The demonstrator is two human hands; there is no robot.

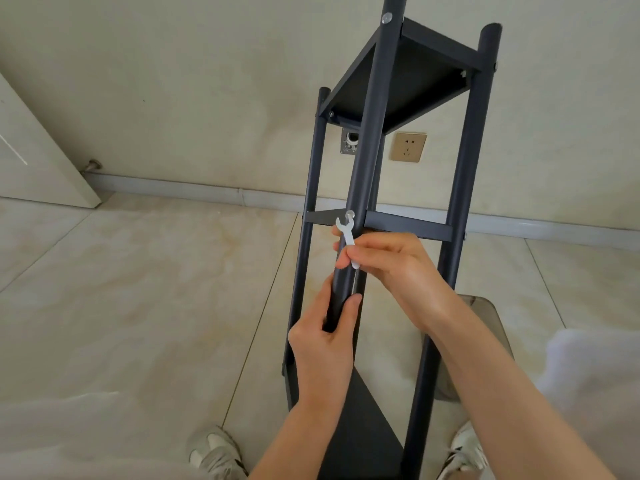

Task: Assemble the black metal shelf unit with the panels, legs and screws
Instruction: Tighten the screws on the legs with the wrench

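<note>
Just right of the frame's centre, the right hand (391, 261) pinches a small white spanner (347, 239) between thumb and fingertips, its open jaw lifted to the silver screw (350, 213) just above, where the near leg (367, 133) meets the middle panel (408, 224). Below it, the left hand (323, 336) is wrapped round that same leg, steadying it. To do this well, I judge the jaw should seat squarely on the screw head before turning, in short swings, with the left hand keeping the leg from twisting. The shelf unit (464, 168) leans away towards the upper right of the frame, its top panel (412, 81) high up and another screw (387, 18) near the top edge.
</note>
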